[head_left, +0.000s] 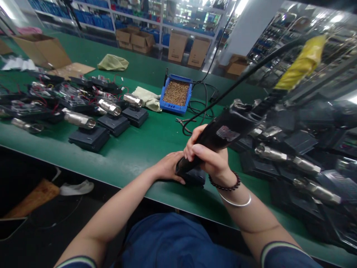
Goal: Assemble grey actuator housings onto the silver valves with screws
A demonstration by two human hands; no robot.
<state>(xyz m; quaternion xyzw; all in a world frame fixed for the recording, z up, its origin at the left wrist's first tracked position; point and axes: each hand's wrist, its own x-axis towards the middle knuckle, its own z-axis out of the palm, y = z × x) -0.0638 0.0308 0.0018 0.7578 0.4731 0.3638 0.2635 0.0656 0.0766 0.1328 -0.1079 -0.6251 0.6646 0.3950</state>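
My right hand (208, 156) is wrapped round a black electric screwdriver (223, 134), tilted with its tip pointing down to a small black part (195, 178) on the green bench (139, 149). A cable runs up from the tool's rear to a yellow-taped hanger (302, 63). My left hand (169, 167) lies against the left side of the black part, fingers curled on it and partly hidden by the tool. A bead bracelet and a silver bangle circle my right wrist.
Black units with metal connectors (89, 130) stand in rows at the left, more are piled at the right (292, 160). A blue tray of small screws (176, 93) sits behind, beside cloths and cables. Cardboard boxes (41, 48) and shelving lie beyond.
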